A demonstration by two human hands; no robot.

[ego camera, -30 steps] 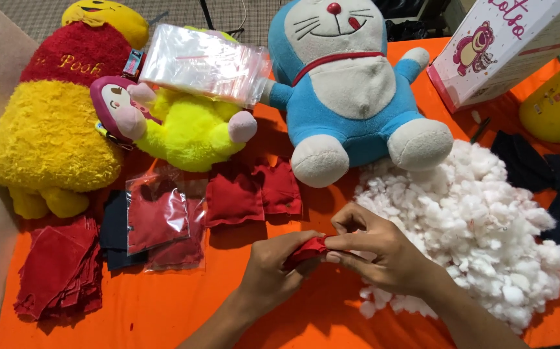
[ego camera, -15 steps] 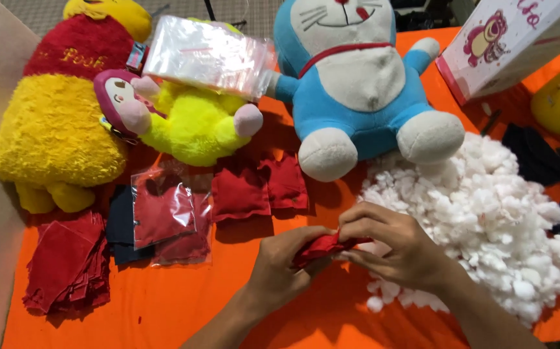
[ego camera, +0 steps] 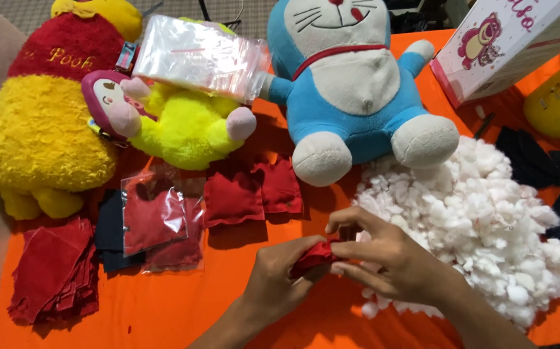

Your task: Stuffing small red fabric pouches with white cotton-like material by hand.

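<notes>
both hands pinch the small red fabric pouch [ego camera: 312, 256]; its mouth is best held wide beside the white stuffing pile [ego camera: 487, 220].

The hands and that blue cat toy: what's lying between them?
Head view: bare orange cloth lies between the hands' red fabric piece and the blue cat toy; white stuffing sits alongside.
</notes>
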